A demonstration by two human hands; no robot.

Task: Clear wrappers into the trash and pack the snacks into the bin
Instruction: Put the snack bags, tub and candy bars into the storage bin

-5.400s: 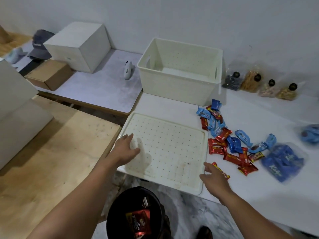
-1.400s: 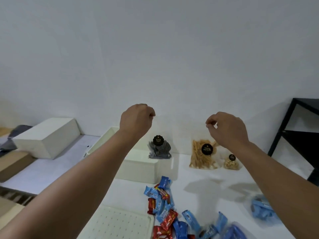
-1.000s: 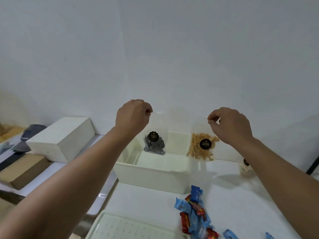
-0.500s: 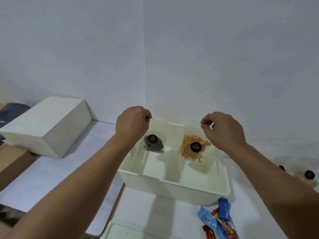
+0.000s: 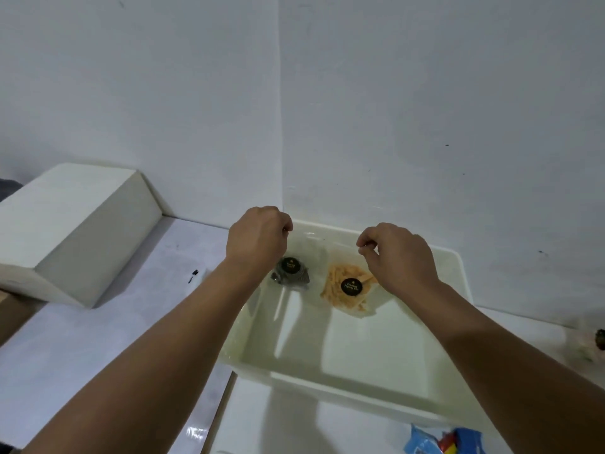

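The white bin (image 5: 456, 326) stands against the wall, open at the top. My left hand (image 5: 257, 239) pinches the top of a clear bag of dark snacks (image 5: 291, 273), which hangs inside the bin. My right hand (image 5: 397, 257) pinches the top of a clear bag of orange sticks (image 5: 347, 290), also hanging inside the bin. Both bags carry a round black label. The bin floor below them is bare.
A white box (image 5: 72, 231) sits on the grey table at the left. Blue and red candy wrappers (image 5: 442, 442) peek in at the bottom right. Another small snack bag (image 5: 592, 344) lies at the right edge on the white table.
Both hands have carried the two bags leftward from the back of the table and lowered them into the bin. The view has tilted down toward the bin.
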